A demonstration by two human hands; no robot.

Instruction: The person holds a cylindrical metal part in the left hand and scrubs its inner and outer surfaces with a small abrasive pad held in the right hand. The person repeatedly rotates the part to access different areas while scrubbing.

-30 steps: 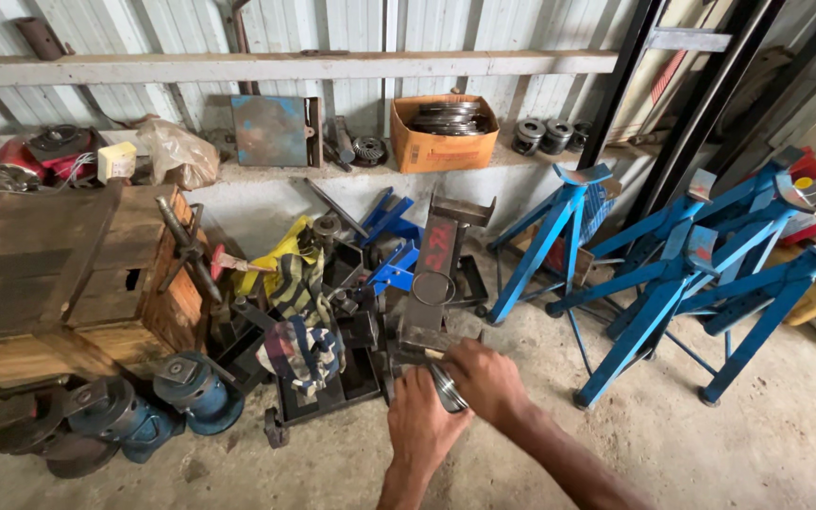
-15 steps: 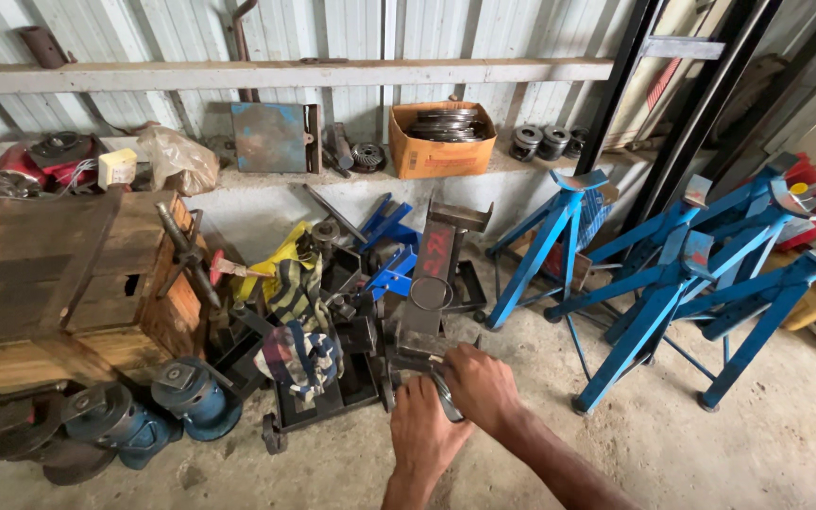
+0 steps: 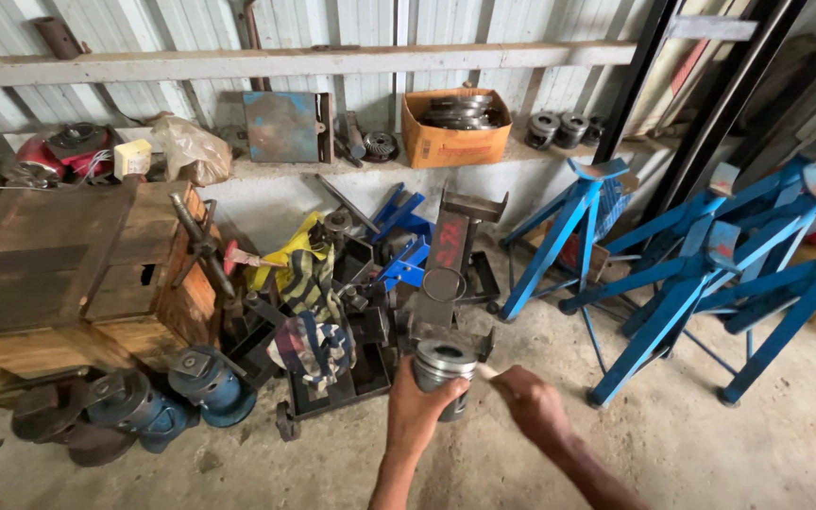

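My left hand [image 3: 417, 408] grips a grey metal piston [image 3: 444, 365] with grooved rings near its top, held upright above the floor. My right hand [image 3: 533, 406] is closed around a small thin pale object whose tip points at the piston's side. What that small object is cannot be made out. Just behind the piston stands a dark metal stand [image 3: 453, 269] amid a pile of tools.
A wooden crate [image 3: 68, 274] stands at the left, with blue hydraulic jacks [image 3: 210, 385] and a black tray [image 3: 351, 382] on the floor. Blue steel stands [image 3: 701, 283] fill the right. A shelf holds an orange box [image 3: 455, 142] of metal rings.
Both hands have lifted the piston up and nearer to the camera. The right hand has shifted from the piston's top to its right side.
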